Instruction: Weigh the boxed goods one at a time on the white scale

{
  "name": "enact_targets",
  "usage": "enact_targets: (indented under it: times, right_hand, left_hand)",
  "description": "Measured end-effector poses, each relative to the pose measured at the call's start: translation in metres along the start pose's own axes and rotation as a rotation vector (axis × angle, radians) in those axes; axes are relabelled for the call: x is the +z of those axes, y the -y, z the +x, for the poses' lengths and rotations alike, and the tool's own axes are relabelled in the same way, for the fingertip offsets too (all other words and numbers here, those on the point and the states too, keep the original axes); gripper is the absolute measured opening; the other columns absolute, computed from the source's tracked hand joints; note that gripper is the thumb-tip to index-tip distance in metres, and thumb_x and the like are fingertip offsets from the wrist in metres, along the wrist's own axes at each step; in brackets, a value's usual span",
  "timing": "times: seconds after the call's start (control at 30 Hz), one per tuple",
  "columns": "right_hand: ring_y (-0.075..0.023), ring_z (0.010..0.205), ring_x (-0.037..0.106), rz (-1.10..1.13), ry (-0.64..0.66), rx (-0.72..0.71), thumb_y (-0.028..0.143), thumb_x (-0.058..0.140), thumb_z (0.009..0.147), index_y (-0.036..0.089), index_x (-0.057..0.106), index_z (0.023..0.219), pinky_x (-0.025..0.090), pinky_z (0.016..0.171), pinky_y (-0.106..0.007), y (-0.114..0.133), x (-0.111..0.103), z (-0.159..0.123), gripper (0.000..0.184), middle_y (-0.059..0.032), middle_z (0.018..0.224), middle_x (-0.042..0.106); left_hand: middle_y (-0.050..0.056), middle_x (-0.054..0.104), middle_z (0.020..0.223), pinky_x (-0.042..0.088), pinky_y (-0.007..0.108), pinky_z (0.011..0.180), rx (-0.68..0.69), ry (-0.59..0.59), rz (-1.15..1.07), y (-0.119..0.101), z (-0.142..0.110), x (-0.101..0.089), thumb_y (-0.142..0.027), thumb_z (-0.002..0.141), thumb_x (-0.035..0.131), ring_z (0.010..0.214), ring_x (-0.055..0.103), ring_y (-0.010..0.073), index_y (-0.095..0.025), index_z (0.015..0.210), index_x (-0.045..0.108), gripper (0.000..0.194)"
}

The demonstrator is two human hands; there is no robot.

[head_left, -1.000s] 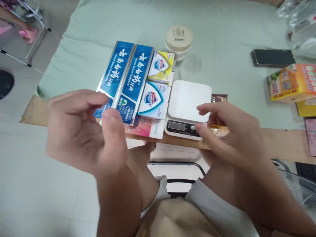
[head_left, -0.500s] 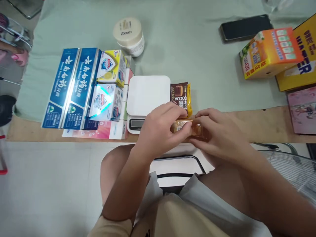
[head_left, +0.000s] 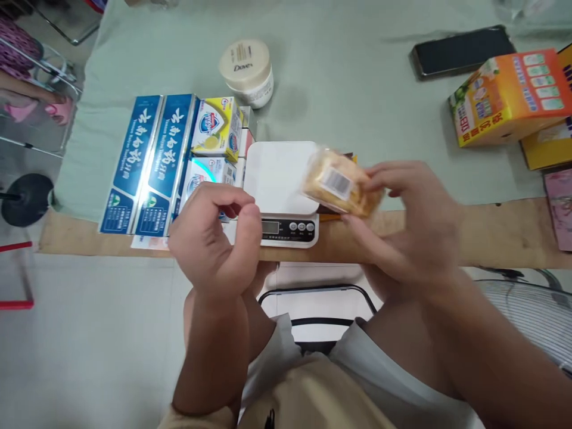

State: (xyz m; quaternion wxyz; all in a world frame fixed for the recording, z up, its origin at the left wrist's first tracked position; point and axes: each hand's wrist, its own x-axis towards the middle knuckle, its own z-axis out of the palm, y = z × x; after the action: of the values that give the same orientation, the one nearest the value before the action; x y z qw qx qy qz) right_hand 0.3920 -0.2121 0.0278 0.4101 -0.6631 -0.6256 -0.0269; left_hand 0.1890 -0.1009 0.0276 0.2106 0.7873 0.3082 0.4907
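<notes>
My right hand (head_left: pixel 411 220), blurred by motion, grips a clear-wrapped golden-brown snack pack (head_left: pixel 335 185) by its right end. A white barcode label faces up on the pack, which is held over the right edge of a white kitchen scale (head_left: pixel 281 179). Behind the pack, a dark cocoa snack packet is mostly hidden, with only bits of its brown and yellow wrapper showing. My left hand (head_left: pixel 218 232) is raised at the scale's front left corner. Its fingers are curled, thumb close to the index finger, and nothing shows between them. The scale's display and buttons face me.
Left of the scale stand blue toothpaste boxes (head_left: pixel 138 161), a yellow soap box (head_left: pixel 217 128) and a white soap box (head_left: pixel 208 173). A Dove jar (head_left: pixel 248 71) is behind. At right are a phone (head_left: pixel 462 52), an orange box (head_left: pixel 509 98) and a yellow box (head_left: pixel 543 146).
My left hand has let go of the snack pack and moved left. My right hand has lifted the pack up toward the scale, turning its barcode into view.
</notes>
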Motion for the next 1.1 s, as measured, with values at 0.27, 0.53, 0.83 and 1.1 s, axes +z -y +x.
enact_targets:
  times: [0.27,0.53,0.83,1.1]
  right_hand:
    - [-0.0305,0.114,0.071,-0.12,0.068,0.015,0.023,0.063,0.092,0.023,0.063,0.109,0.051,0.097,-0.046,0.019,0.073,0.021,0.017,-0.0122,0.124,0.076]
    - [-0.0427,0.134,0.061,-0.186,0.169,0.074,0.037,0.072,0.088,0.028,0.061,0.119,0.047,0.106,-0.059,0.02,0.066,0.016,0.034,-0.017,0.145,0.063]
    - [-0.033,0.109,0.072,-0.217,0.21,0.058,0.025,0.064,0.092,0.025,0.064,0.109,0.05,0.091,-0.048,0.024,0.079,0.024,0.017,-0.0106,0.119,0.078]
    - [-0.0281,0.095,0.072,-0.165,0.062,0.063,0.027,0.067,0.09,0.025,0.065,0.111,0.059,0.08,-0.044,0.036,0.076,0.076,0.02,-0.0101,0.11,0.077]
  left_hand:
    - [-0.003,0.062,0.074,0.047,0.03,0.06,0.036,0.021,-0.01,0.017,-0.006,-0.023,-0.012,0.09,0.062,0.067,0.057,0.0124,-0.024,0.086,0.06,0.013]
    - [0.0,0.065,0.077,0.052,0.033,0.063,-0.044,0.035,-0.038,0.017,-0.007,-0.042,-0.016,0.094,0.059,0.072,0.061,0.0148,-0.024,0.088,0.059,0.01]
    - [0.001,0.07,0.084,0.051,0.035,0.066,-0.058,-0.021,0.12,0.025,0.009,-0.063,-0.019,0.093,0.061,0.078,0.065,0.0178,-0.025,0.09,0.061,0.008]
    - [0.002,0.076,0.095,0.055,0.036,0.078,-0.093,-0.01,0.279,0.073,0.02,-0.086,-0.019,0.093,0.063,0.091,0.073,0.022,-0.025,0.095,0.067,0.007]
